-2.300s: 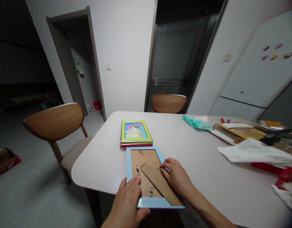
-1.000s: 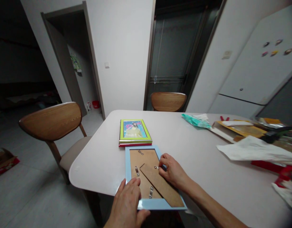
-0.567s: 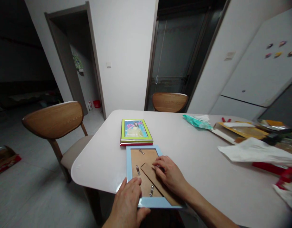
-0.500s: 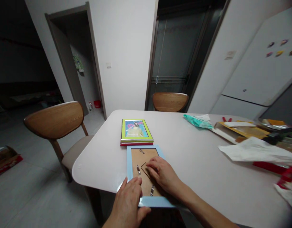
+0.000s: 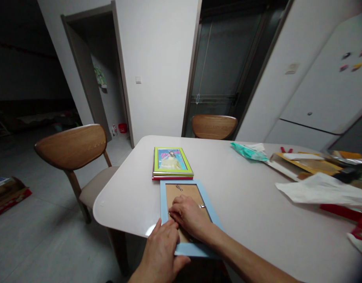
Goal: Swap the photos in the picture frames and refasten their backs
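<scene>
A light-blue picture frame (image 5: 195, 250) lies face down at the table's near edge, its brown backing board (image 5: 190, 191) showing. My left hand (image 5: 161, 248) grips the lower left corner, fingers on top and thumb at the near edge. Bent over the board, my right hand (image 5: 188, 215) has its fingertips pinched together at the left-side metal clip, which they mostly cover. Another metal clip (image 5: 179, 188) shows near the top, and a third clip (image 5: 202, 206) sits by the right edge. My right hand and forearm hide the lower part of the board.
Just beyond stands a small stack: a green picture frame (image 5: 172, 172) with a photo, over a red one (image 5: 172, 178). On the right lie a teal wrapper (image 5: 248, 152), white paper (image 5: 319, 188) and yellow packaging (image 5: 316, 163). Wooden chairs (image 5: 72, 147) stand left and behind.
My right hand has moved left across the backing board to the left clip, uncovering the right one. My left hand keeps its grip on the corner. The view has shifted slightly.
</scene>
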Demonstrator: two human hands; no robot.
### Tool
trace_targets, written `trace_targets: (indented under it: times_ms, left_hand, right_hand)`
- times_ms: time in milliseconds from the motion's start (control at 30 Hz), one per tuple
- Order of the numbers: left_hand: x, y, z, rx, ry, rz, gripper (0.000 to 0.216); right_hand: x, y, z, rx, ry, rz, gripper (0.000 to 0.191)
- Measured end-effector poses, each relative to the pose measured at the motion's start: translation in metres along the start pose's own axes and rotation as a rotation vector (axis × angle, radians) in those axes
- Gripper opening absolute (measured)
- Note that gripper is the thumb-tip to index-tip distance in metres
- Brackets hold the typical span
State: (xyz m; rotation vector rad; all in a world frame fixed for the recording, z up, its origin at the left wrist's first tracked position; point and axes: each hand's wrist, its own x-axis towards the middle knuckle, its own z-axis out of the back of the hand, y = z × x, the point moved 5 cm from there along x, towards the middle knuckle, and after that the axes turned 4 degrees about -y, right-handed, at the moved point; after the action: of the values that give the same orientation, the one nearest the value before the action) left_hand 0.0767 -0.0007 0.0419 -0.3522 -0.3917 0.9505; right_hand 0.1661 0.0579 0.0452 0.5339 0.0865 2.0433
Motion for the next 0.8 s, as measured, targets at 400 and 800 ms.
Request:
trace_targets:
  times_ms: [400,800]
  left_hand:
    - [0.001,-0.001,0.001,-0.008,0.014,0.004,0.056]
    - [0.004,-0.003,0.000,0.005,0.024,0.009,0.060]
  right_hand:
    - [0.027,-0.061,0.010,0.015,-0.091,-0.323,0.021]
    - [0.046,-0.089,-0.007,-0.030,-0.144,-0.527,0.019]
